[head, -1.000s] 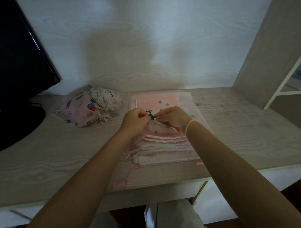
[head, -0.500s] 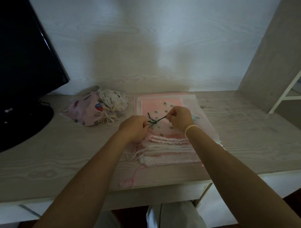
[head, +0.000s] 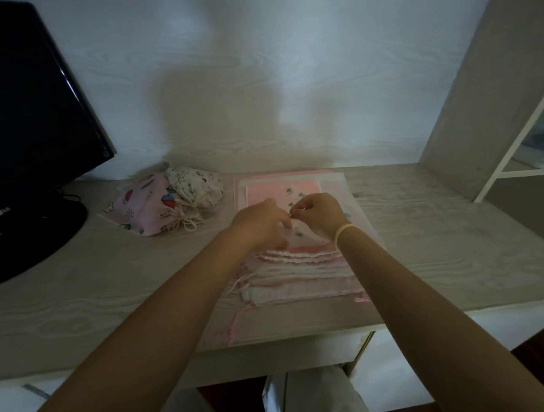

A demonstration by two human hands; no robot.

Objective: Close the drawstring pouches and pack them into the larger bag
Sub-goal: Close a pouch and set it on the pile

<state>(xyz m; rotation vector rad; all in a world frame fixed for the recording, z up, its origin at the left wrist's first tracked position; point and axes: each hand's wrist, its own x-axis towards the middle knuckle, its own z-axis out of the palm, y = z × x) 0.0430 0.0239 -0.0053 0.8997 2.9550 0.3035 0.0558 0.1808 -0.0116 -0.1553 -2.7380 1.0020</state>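
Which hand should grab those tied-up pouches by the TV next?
Probably the left hand. The two tied pouches lie on its side of the desk, nearer to it, while the right hand pinches something tiny over the pink stack.

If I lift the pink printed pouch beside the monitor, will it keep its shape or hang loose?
The pink printed pouch would probably sag: it is soft cloth, already lying slumped and creased on the desk. It looks light, being only slightly filled. Its tied cream drawstring would likely dangle, and the white pouch leaning against it may shift.
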